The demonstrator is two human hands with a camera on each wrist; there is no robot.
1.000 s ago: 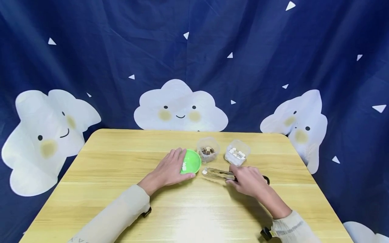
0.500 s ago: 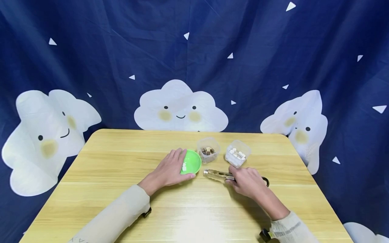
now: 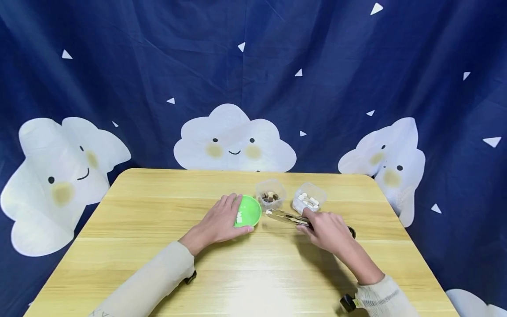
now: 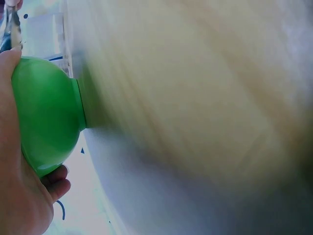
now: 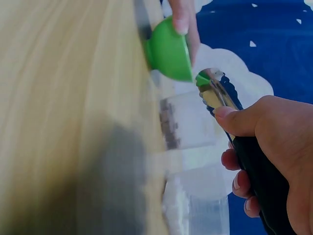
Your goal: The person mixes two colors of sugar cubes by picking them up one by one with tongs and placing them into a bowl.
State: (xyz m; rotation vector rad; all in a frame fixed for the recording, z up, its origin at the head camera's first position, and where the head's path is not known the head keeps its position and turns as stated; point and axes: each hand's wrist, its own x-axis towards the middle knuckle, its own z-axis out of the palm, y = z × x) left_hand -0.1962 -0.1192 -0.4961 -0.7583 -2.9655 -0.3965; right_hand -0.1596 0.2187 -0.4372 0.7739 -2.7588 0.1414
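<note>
My left hand (image 3: 218, 222) holds a small green bowl (image 3: 251, 209) upright on the table, fingers over its far left rim and thumb at the near side. Several white pieces (image 3: 239, 217) lie inside the bowl. My right hand (image 3: 328, 233) grips metal tongs (image 3: 287, 216) with black handles (image 5: 261, 181). Between the tong tips is a small white piece (image 3: 269, 212), above the table just right of the bowl. In the right wrist view the tong tips stand close to the rim of the green bowl (image 5: 171, 51). The bowl's underside (image 4: 46, 112) fills much of the hand in the left wrist view.
Behind the tongs stands a clear plastic container (image 3: 261, 189) with brown and tan pieces. To its right is a second clear container (image 3: 321, 193) of white pieces. The wooden table (image 3: 170, 189) ends at a dark blue curtain (image 3: 158, 66) with clouds.
The tongs have closed on the white piece and lifted it off the table, rising slightly toward the bowl's rim. The left hand and bowl have stayed in place.
</note>
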